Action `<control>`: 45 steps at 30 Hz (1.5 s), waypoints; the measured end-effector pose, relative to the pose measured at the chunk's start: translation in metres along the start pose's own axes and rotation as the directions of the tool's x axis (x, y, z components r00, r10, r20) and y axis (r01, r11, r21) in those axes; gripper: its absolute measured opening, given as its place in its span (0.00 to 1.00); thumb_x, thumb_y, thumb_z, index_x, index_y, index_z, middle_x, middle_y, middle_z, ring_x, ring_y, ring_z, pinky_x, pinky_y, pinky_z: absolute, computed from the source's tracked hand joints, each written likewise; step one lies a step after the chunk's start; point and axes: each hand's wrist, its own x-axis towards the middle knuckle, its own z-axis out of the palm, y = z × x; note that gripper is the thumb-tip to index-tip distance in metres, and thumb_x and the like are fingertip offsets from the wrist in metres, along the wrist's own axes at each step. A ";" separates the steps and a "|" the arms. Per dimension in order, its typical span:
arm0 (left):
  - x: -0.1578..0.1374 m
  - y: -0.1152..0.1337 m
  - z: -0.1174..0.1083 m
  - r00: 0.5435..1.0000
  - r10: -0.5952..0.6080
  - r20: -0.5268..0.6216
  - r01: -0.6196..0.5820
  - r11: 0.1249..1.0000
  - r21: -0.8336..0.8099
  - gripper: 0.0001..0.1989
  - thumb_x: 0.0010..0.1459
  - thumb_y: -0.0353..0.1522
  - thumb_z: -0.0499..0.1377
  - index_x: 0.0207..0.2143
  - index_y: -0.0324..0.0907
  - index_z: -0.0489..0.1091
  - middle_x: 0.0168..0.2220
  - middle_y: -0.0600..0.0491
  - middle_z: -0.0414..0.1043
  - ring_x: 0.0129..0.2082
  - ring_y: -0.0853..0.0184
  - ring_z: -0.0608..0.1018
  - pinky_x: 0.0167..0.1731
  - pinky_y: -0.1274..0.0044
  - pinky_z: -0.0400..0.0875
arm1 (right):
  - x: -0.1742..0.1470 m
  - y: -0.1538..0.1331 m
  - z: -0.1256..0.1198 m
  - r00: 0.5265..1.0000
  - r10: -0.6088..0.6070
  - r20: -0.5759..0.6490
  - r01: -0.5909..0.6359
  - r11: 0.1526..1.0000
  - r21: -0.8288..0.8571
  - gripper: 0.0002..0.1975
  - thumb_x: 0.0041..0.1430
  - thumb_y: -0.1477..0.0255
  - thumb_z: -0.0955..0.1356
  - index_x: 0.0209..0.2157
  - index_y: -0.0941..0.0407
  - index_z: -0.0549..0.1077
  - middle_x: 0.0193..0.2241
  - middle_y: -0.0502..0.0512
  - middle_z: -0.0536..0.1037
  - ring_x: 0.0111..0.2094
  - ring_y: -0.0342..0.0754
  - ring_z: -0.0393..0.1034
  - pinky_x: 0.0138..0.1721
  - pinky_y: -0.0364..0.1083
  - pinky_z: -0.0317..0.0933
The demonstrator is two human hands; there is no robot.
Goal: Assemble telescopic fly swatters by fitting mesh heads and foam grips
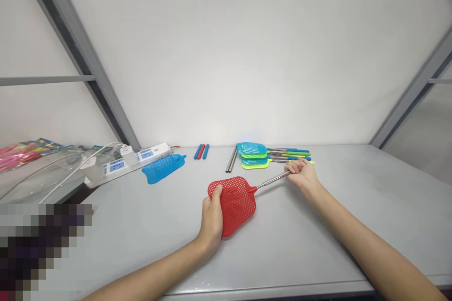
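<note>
A fly swatter with a red perforated head (237, 207) and a thin metal rod (273, 181) is held between my two hands over the table. My left hand (212, 218) grips the left edge of the red head, thumb on top. Closed around the far right end of the rod is my right hand (302, 174); its fingers hide that end. Just behind my right hand lies a stack of swatters with blue and yellow-green heads (254, 155), their rods and coloured handles pointing right.
Two metal tubes (231, 160) lie left of the stack, then several blue and red grips (201, 151). A loose blue swatter head (164, 168) rests beside a white power strip (116, 167) with plugs and cables. Pink packaged items (21, 155) are at far left. A wall bounds the grey table (141, 244).
</note>
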 end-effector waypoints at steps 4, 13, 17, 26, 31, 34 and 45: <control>0.000 -0.001 -0.001 1.000 -0.005 -0.022 0.005 1.000 0.012 0.16 0.48 0.41 0.53 0.23 0.35 0.70 0.21 0.50 0.74 0.22 0.63 0.75 0.23 0.77 0.67 | -0.002 0.005 -0.002 0.999 -0.030 0.015 0.029 0.999 0.020 0.16 0.52 0.78 0.54 0.16 0.56 0.38 0.07 0.41 0.41 0.08 0.37 0.37 0.08 0.38 0.39; 0.000 -0.003 -0.004 1.000 0.007 -0.028 -0.006 0.999 0.039 0.16 0.47 0.41 0.54 0.20 0.37 0.68 0.17 0.53 0.71 0.18 0.66 0.72 0.20 0.78 0.64 | -0.009 0.012 -0.003 0.996 -0.087 -0.002 0.087 0.994 0.066 0.17 0.50 0.76 0.56 0.16 0.56 0.39 0.07 0.41 0.42 0.08 0.37 0.36 0.08 0.38 0.38; 0.001 -0.005 -0.005 0.999 0.028 -0.028 -0.027 0.998 0.055 0.16 0.47 0.41 0.55 0.21 0.37 0.68 0.18 0.53 0.71 0.18 0.67 0.72 0.21 0.78 0.64 | -0.011 0.016 -0.004 0.994 -0.109 -0.032 0.111 0.991 0.076 0.16 0.49 0.77 0.56 0.16 0.56 0.40 0.08 0.41 0.41 0.08 0.37 0.35 0.07 0.38 0.37; 0.001 -0.006 -0.005 0.999 0.019 -0.034 -0.017 0.999 0.044 0.16 0.46 0.41 0.56 0.23 0.35 0.70 0.18 0.52 0.72 0.19 0.66 0.73 0.20 0.78 0.66 | -0.012 0.018 -0.005 0.993 -0.109 -0.050 0.113 0.990 0.084 0.16 0.49 0.77 0.56 0.16 0.56 0.40 0.08 0.40 0.42 0.08 0.36 0.36 0.07 0.38 0.38; 0.000 -0.003 -0.004 1.000 0.013 -0.027 -0.012 0.999 0.042 0.14 0.48 0.38 0.55 0.23 0.35 0.70 0.20 0.51 0.73 0.21 0.66 0.75 0.22 0.79 0.67 | -0.014 0.018 -0.005 0.993 -0.106 -0.052 0.111 0.989 0.096 0.15 0.49 0.77 0.56 0.16 0.56 0.40 0.07 0.40 0.43 0.08 0.36 0.36 0.07 0.37 0.38; -0.001 0.001 -0.002 0.999 -0.013 -0.038 0.014 0.999 0.029 0.13 0.50 0.36 0.54 0.23 0.36 0.70 0.21 0.50 0.74 0.22 0.65 0.76 0.21 0.80 0.68 | -0.015 0.019 -0.006 0.993 -0.102 -0.056 0.107 0.989 0.102 0.15 0.50 0.77 0.55 0.16 0.56 0.40 0.07 0.40 0.43 0.08 0.36 0.36 0.07 0.37 0.37; 0.007 0.007 -0.008 0.990 -0.133 0.049 0.136 0.989 -0.052 0.12 0.52 0.34 0.52 0.33 0.35 0.70 0.31 0.45 0.75 0.28 0.62 0.77 0.28 0.75 0.72 | -0.013 0.023 -0.009 0.994 -0.064 -0.084 0.072 0.991 0.109 0.16 0.50 0.76 0.55 0.17 0.56 0.38 0.07 0.41 0.42 0.07 0.36 0.37 0.07 0.38 0.39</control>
